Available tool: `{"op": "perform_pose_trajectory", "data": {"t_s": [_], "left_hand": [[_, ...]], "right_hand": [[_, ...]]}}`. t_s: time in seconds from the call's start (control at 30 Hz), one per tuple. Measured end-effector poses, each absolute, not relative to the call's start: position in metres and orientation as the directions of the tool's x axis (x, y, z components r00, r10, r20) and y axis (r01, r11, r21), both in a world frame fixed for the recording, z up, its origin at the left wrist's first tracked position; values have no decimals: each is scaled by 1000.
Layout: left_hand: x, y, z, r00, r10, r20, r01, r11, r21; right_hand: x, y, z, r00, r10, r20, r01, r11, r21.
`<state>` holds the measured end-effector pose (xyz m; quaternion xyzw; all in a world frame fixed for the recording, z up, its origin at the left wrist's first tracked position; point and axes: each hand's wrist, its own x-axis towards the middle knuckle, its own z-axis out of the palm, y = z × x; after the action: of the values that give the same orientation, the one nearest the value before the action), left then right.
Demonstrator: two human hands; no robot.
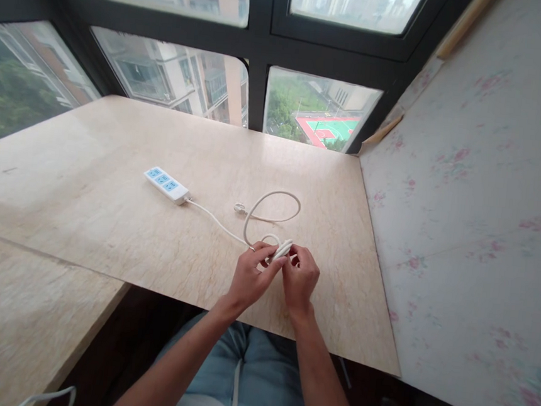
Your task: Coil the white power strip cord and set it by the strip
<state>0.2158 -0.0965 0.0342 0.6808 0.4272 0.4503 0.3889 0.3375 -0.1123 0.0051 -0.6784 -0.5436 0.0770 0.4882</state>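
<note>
Between my two hands is a bundled part of a white power cord (283, 249), held just above the counter's near side. My left hand (252, 276) is closed on the bundle from the left, thumb along its lower side. From the right, the fingers of my right hand (301, 275) pinch the same bundle; some fingertips are hidden. One stretch of cord runs left to a white power strip (166, 185) with blue socket faces. Another stretch loops up behind my hands and ends in a plug (240, 208) lying on the counter.
The beige marble-look counter (107, 226) reaches back to dark-framed windows (259, 57). A flowered wall (469, 208) bounds it at right. A lower-left counter section (19, 307) adjoins it, with a white cable (52, 394) near its edge.
</note>
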Motion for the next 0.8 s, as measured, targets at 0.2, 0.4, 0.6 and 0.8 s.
{"op": "perform_pose_trajectory", "data": {"t_s": [0.2, 0.4, 0.6, 0.8], "left_hand": [[217, -99, 29, 282, 906, 318, 392, -411, 823], [208, -98, 25, 352, 888, 295, 501, -445, 742], [194, -95, 23, 402, 861, 313, 591, -504, 629], [192, -85, 29, 372, 809, 454, 554, -586, 591]], "right_hand": [[335, -114, 0, 410, 852, 325, 596, 20, -802], [350, -116, -1, 149, 948, 280, 627, 128, -768], [385, -128, 10, -181, 945, 271, 633, 323, -703], [393, -147, 18, -79, 981, 179, 347, 195, -917]]}}
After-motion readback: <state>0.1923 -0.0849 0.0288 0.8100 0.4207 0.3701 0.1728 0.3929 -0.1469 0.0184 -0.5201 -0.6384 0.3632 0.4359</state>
